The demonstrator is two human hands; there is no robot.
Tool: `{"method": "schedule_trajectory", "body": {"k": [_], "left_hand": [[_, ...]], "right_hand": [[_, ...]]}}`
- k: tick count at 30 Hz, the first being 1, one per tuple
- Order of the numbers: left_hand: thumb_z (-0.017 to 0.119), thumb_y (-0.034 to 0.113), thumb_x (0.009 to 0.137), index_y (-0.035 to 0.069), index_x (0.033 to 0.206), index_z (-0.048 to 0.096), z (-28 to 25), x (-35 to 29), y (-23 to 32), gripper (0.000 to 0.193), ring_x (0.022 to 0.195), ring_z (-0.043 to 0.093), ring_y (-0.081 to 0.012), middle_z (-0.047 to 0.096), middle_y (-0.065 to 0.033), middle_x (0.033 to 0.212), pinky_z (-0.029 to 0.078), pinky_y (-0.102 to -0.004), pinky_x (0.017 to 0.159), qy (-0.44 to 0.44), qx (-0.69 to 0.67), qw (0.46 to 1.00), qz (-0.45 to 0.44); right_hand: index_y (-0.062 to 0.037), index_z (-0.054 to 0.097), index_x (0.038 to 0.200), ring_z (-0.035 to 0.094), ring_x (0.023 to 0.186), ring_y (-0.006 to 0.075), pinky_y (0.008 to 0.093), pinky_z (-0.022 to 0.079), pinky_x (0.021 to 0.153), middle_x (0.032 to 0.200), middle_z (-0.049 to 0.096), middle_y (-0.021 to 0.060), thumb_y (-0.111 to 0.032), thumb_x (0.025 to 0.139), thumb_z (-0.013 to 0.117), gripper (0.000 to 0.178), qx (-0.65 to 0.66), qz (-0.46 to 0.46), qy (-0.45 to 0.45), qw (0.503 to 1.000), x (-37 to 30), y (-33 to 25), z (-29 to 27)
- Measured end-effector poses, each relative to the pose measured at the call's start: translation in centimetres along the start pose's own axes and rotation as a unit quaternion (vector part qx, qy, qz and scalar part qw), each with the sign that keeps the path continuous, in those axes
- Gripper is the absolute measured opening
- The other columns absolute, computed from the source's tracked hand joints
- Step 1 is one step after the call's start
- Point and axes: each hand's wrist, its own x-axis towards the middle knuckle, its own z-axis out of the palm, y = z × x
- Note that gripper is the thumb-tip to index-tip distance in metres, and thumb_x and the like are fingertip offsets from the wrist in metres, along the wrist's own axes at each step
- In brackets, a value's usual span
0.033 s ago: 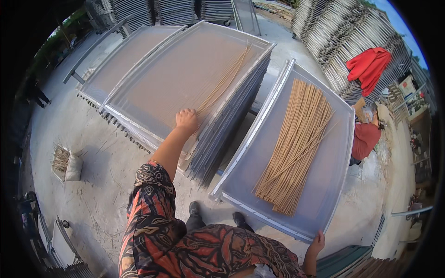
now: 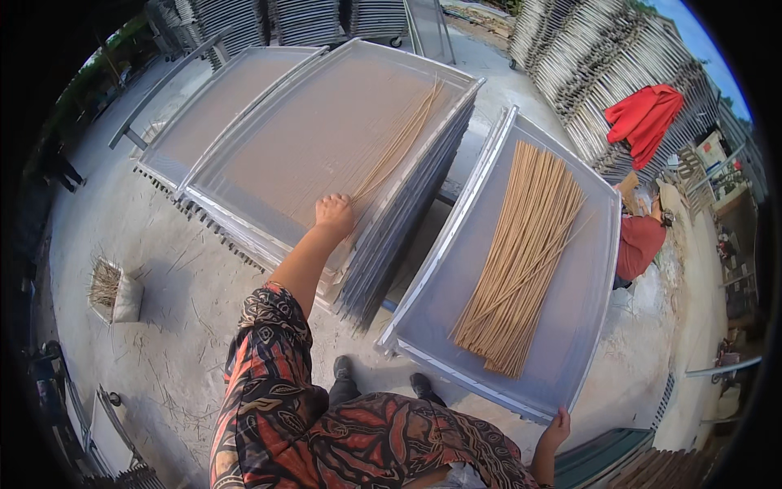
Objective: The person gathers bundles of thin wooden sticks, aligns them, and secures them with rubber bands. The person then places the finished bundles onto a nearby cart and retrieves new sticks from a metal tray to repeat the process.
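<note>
My left hand point(image 2: 334, 213) is closed over the near end of a few thin tan sticks point(image 2: 397, 147), which lie along the right side of a mesh-covered drying frame point(image 2: 269, 122). That frame tops a tall stack. To the right, a second mesh drying frame point(image 2: 577, 306) bears a thick bundle of similar thin sticks point(image 2: 521, 253), with several lying crosswise on the bundle. At this frame's near right corner, my right hand point(image 2: 557, 429) grips the rim, its fingers partly hidden.
Another mesh frame point(image 2: 224, 102) adjoins the stack's left side. A pale container of sticks point(image 2: 116, 292) stands on the concrete at left. Frames are piled high behind, with a red garment point(image 2: 648, 118) hung on one pile. A person in a dark red top point(image 2: 639, 244) is beyond the right frame.
My left hand has shifted slightly to the right, still closed on the sticks. The near edge of the right frame sits a little higher in view.
</note>
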Motion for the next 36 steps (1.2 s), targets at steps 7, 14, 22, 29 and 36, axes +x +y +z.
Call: {"method": "schedule_trajectory", "body": {"k": [7,14,22,29,36], "left_hand": [[0.042,0.014,0.087,0.0,0.102,0.054,-0.9,-0.7,-5.2,0.023,0.092,0.062,-0.0363,0.062,-0.0224,0.099,0.048,-0.0453,0.079,-0.033,-0.182,0.982,0.032],[0.043,0.021,0.092,0.002,0.098,0.05,-3.8,-8.2,-14.6,0.022,0.082,0.059,-0.0412,0.061,-0.0225,0.09,0.047,-0.0476,0.072,0.074,-0.299,0.949,0.066],[0.048,0.016,0.092,0.003,0.1,0.05,-7.0,-27.8,-25.3,0.016,0.079,0.058,-0.037,0.058,-0.0184,0.084,0.047,-0.0414,0.067,0.154,-0.357,0.92,-0.049],[0.049,0.013,0.091,0.004,0.104,0.051,-4.1,-40.3,-26.3,0.016,0.073,0.057,-0.0364,0.057,-0.0182,0.082,0.046,-0.0411,0.062,0.342,-0.319,0.846,-0.257],[0.048,0.011,0.09,0.002,0.102,0.053,-1.3,-44.9,-31.0,0.015,0.073,0.057,-0.0375,0.057,-0.0185,0.082,0.046,-0.0417,0.061,0.422,-0.217,0.783,-0.401]], "right_hand": [[0.0033,0.062,0.1,0.059,0.089,0.0154,0.0265,0.048,0.082,0.095,0.062,0.0079,-0.001,0.089,0.048,0.018,0.089,-0.023,-0.014,0.996,-7.9,-16.2,3.0],[0.0037,0.062,0.098,0.06,0.085,0.015,0.027,0.048,0.081,0.094,0.063,0.0085,0.0,0.088,0.05,0.016,0.198,-0.107,-0.099,0.969,-9.8,-28.1,10.4],[0.004,0.061,0.1,0.059,0.088,0.0155,0.0281,0.048,0.082,0.097,0.063,0.0098,0.002,0.09,0.048,0.017,0.27,-0.211,-0.325,0.881,-12.0,-37.0,21.4],[0.0048,0.06,0.1,0.059,0.086,0.0152,0.0278,0.049,0.081,0.096,0.062,0.0097,0.001,0.091,0.046,0.017,0.283,-0.244,-0.489,0.788,-14.5,-42.3,28.0],[0.0057,0.058,0.103,0.06,0.086,0.015,0.0283,0.05,0.08,0.096,0.062,0.0102,0.001,0.09,0.048,0.017,0.281,-0.221,-0.629,0.69,-20.9,-47.6,35.8]]}}
